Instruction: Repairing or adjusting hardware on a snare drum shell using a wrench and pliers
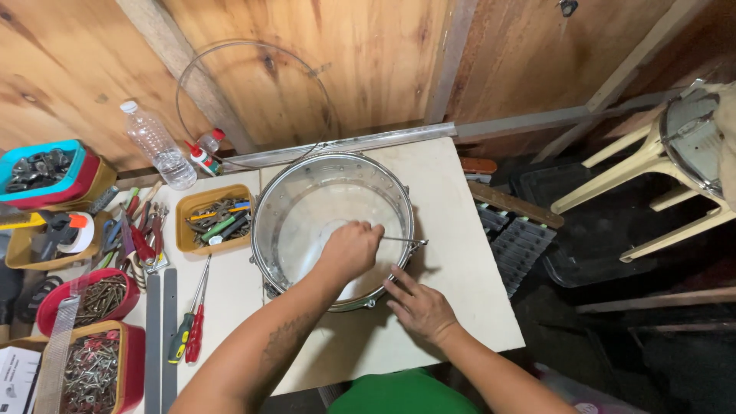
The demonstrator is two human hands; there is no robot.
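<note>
Two hands on shiny chrome drum shell (pixel 332 230), left hand (pixel 350 249) pinching thin rod (pixel 402 240), right hand (pixel 419 307) spread w/ fingers on rim

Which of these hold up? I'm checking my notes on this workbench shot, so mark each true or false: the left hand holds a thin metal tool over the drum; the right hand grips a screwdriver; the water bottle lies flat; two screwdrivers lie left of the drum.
1. The left hand holds a thin metal tool over the drum. True.
2. The right hand grips a screwdriver. False: it holds nothing, its fingers resting at the drum's near rim.
3. The water bottle lies flat. False: it stands against the wooden wall.
4. Two screwdrivers lie left of the drum. True.
</note>
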